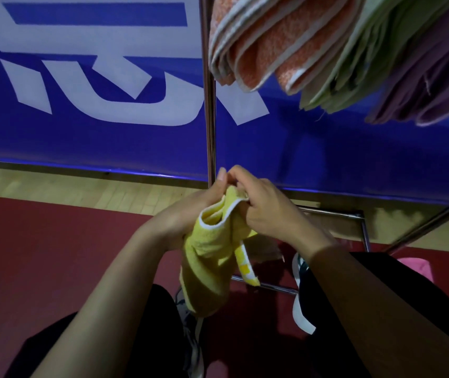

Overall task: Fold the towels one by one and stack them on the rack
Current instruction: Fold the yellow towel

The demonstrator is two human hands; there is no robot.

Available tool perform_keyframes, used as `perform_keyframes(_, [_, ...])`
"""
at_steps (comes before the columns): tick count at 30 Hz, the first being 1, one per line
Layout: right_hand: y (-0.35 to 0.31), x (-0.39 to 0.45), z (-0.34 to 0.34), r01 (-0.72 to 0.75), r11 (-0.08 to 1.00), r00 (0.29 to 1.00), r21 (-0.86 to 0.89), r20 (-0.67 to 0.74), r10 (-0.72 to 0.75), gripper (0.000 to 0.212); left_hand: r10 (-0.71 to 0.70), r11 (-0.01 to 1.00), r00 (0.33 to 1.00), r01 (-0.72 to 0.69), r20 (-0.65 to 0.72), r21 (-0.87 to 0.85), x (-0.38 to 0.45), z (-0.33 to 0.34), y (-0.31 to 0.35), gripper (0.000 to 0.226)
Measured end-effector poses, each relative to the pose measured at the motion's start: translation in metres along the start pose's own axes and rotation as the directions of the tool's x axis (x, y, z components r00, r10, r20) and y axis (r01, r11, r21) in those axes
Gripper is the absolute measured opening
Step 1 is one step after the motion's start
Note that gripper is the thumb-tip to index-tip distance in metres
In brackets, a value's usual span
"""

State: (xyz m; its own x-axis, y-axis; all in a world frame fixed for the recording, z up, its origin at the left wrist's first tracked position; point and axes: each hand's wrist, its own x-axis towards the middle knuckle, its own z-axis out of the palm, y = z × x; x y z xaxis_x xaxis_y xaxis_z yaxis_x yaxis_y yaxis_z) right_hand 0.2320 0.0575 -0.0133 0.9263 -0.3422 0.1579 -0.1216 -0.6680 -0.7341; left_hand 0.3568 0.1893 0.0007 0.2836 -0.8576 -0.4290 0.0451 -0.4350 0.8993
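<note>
Both hands — left hand (190,211), right hand (269,211) — pinch my yellow terry towel (212,252) with clenched fingers; folding underway — next, I'd match corners.

Probably a sports hall — wood floor (141,192), red mat (54,255), blue banner (108,137).

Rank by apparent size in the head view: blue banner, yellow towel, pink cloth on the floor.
1. Blue banner, by far the largest.
2. Yellow towel, bunched in both hands.
3. Pink cloth, smallest, though partly hidden.
</note>
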Motion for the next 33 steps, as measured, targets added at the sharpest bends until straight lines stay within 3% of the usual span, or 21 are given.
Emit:
perform_keyframes(4, [0.000,0.003,-0.003,-0.016,0.999,0.991,0.028,-0.133,0.020,0.021,0.107,0.990,0.991,-0.114,-0.083,-0.087,-0.002,0.005,0.000,0.039])
perform_keyframes(8, [0.006,0.006,-0.007,-0.102,0.992,0.973,-0.071,-0.214,0.084,0.016,0.170,0.978,0.978,-0.183,-0.118,-0.102,0.000,0.001,-0.001,0.053])
perform_keyframes(10, [0.010,0.007,-0.010,-0.125,0.985,0.961,-0.119,-0.263,0.090,0.014,0.181,0.977,0.976,-0.192,-0.119,-0.090,-0.003,0.002,0.002,0.043])
perform_keyframes(14, [0.014,0.008,-0.016,-0.171,0.976,0.947,-0.135,-0.297,0.125,0.014,0.220,0.974,0.959,-0.206,-0.179,0.094,-0.007,0.000,0.007,0.056])
perform_keyframes(17, [0.013,0.006,-0.014,-0.194,0.973,0.946,-0.121,-0.287,0.153,0.016,0.253,0.958,0.950,-0.219,-0.184,0.187,-0.006,0.002,0.004,0.052])
perform_keyframes(21, [0.013,0.007,-0.017,-0.235,0.967,0.953,-0.098,-0.219,0.210,0.014,0.262,0.950,0.920,-0.193,-0.292,0.245,-0.001,-0.004,0.002,0.057])
perform_keyframes(25, [0.008,0.006,-0.021,-0.184,0.978,0.983,-0.101,-0.040,0.181,0.027,0.257,0.953,0.853,-0.146,-0.455,0.266,0.002,-0.012,0.002,0.053])
perform_keyframes(33, [0.005,0.004,-0.019,-0.180,0.983,0.966,-0.037,0.182,0.184,0.036,0.215,0.962,0.795,-0.274,-0.567,-0.019,0.004,-0.011,0.006,0.042])
